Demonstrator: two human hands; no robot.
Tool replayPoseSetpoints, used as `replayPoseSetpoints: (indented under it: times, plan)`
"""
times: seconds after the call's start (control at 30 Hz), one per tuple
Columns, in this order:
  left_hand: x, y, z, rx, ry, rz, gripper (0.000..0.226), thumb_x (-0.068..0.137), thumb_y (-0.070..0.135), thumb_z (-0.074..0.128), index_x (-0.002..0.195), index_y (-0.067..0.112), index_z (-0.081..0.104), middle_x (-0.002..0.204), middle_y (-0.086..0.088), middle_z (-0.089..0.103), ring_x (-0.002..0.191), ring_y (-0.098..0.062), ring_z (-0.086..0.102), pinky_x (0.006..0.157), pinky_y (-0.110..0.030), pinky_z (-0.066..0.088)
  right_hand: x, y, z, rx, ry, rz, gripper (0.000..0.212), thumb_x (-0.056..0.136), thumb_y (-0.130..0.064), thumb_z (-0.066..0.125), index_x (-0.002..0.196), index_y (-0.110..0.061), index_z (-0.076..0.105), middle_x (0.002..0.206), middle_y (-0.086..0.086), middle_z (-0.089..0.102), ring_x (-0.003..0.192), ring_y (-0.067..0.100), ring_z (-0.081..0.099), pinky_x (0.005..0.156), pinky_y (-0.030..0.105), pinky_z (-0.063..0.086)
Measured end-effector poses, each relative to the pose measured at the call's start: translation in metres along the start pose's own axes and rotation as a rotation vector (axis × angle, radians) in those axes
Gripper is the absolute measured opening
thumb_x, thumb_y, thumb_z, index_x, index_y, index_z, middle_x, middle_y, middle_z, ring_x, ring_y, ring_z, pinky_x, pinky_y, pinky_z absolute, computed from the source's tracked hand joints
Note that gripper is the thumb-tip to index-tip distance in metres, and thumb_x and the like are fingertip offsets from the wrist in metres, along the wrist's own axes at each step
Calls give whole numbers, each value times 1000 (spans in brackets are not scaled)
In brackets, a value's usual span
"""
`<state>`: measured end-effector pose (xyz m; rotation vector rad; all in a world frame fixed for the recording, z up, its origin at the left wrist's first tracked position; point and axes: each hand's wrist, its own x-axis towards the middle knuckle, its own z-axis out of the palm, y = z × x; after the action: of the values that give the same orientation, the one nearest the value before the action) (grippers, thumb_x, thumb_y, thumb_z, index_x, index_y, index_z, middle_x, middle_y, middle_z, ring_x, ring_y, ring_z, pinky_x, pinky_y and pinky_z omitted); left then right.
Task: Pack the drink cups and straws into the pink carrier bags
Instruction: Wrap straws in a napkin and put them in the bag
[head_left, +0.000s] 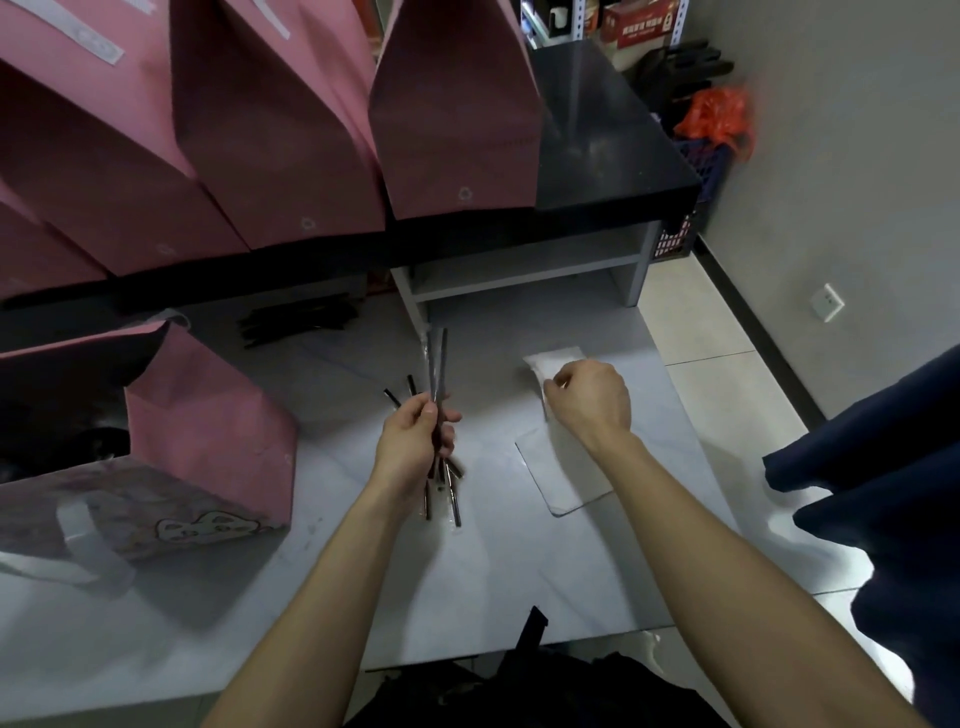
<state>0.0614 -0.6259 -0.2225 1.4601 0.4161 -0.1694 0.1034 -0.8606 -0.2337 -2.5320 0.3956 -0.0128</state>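
Straws: my left hand (415, 434) grips a bundle of dark, thin straws in clear wrappers (439, 415), fingers curled round the middle of the bundle. The straws fan out above and below my fist; the longest wrapped one points up and away from me, the lower ends hang just over the pale grey table (467, 582). My right hand (589, 397) is curled, fingers pinching the near edge of a white, flat plastic pouch (558, 361) that lies on the table to the right of the straws. A second flat, clear sleeve with rounded corners (563, 478) lies on the table just below my right wrist.

One open pink paper carrier bag (208, 426) stands on the table at my left, well apart from both hands; its interior is dark and I cannot tell what it holds. Touching its near side lies a flat patterned pink bag with a white handle (104, 509). A row of upright pink paper carrier bags (291, 145) stands on the raised black shelf (613, 150) behind the table. More dark straws (298, 322) lie in a heap under that shelf. Dark blue fabric (883, 467) hangs at the right edge.
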Motion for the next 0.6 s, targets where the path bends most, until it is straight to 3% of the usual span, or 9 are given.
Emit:
replayPoseSetpoints:
  times: [0.17, 0.27, 0.33, 0.43, 0.5, 0.6]
  plan:
    - [6, 12, 0, -84, -38, -36, 36, 115, -1, 35, 124, 6, 69, 92, -7, 66, 68, -13, 55, 64, -29, 45, -6, 5, -26, 234, 87, -26, 19, 98, -29, 69, 94, -21, 86, 84, 2, 79, 79, 26, 69, 70, 29, 48]
    - [9, 21, 8, -118, -82, -55, 26, 110, 3, 42, 116, 7, 67, 83, -4, 61, 57, -12, 45, 54, -27, 35, -15, 5, -39, 404, 131, -36, 18, 99, -27, 69, 88, -21, 82, 79, -5, 76, 77, 18, 69, 71, 29, 50]
    - [11, 29, 12, -101, -117, -23, 13, 105, 15, 58, 113, 9, 68, 83, -4, 59, 55, -11, 36, 48, -25, 27, -18, 3, -47, 542, 143, -55, 18, 99, -27, 68, 86, -23, 80, 79, -8, 74, 75, 14, 67, 71, 28, 52]
    - [12, 38, 19, 8, -180, 76, 36, 88, 34, 85, 116, 15, 74, 95, -7, 60, 57, -11, 30, 49, -24, 24, -20, -6, -56, 800, 44, -51, 16, 102, -20, 70, 89, -22, 79, 71, -10, 70, 58, 11, 58, 61, 25, 49]
    - [12, 43, 26, 15, -221, 93, 47, 80, 40, 92, 119, 18, 76, 96, -8, 52, 57, -12, 28, 53, -28, 20, -22, -13, -54, 995, -72, -42, 17, 104, -11, 69, 91, -15, 79, 59, -13, 59, 46, 6, 46, 50, 20, 40]
    - [13, 46, 31, -3, -272, 101, 20, 87, 28, 91, 102, 22, 79, 74, 0, 41, 53, -10, 24, 50, -28, 17, -26, -17, -45, 1086, -193, -53, 21, 106, -6, 65, 89, -11, 78, 57, -12, 57, 42, 4, 41, 43, 15, 34]
